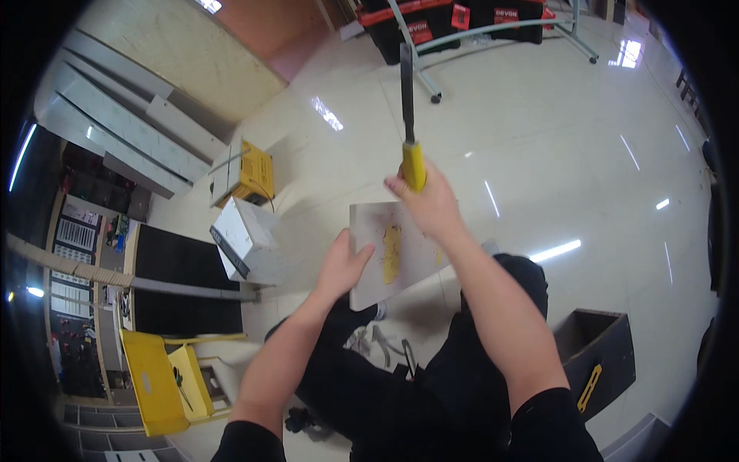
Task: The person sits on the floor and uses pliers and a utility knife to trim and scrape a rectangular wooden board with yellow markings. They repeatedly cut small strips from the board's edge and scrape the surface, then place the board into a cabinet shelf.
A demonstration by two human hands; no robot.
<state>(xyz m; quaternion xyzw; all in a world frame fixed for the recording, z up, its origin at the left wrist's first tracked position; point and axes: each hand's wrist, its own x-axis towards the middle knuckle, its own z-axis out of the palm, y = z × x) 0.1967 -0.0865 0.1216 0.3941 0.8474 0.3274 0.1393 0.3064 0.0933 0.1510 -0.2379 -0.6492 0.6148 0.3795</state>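
Observation:
In front of me my left hand [344, 266] grips the left edge of a light grey board [368, 266], thumb on its face. Rough yellowish patches [392, 258] show on that face, with small dark marks around the larger one. My right hand [431, 202] is wrapped round the yellow handle of a tool with a long, narrow dark blade [407, 88]. The blade points up and away, apart from the board. I cannot make out the blade's edge. My right wrist hides part of the board's upper right.
At lower right stands a dark open box [593, 362] with a yellow cutter [590, 387] against it. A yellow chair [150, 377] is at lower left. White box [250, 235] and yellow machine [254, 173] stand left. Scraps [373, 346] lie between my legs; a wheeled frame [477, 31] stands ahead.

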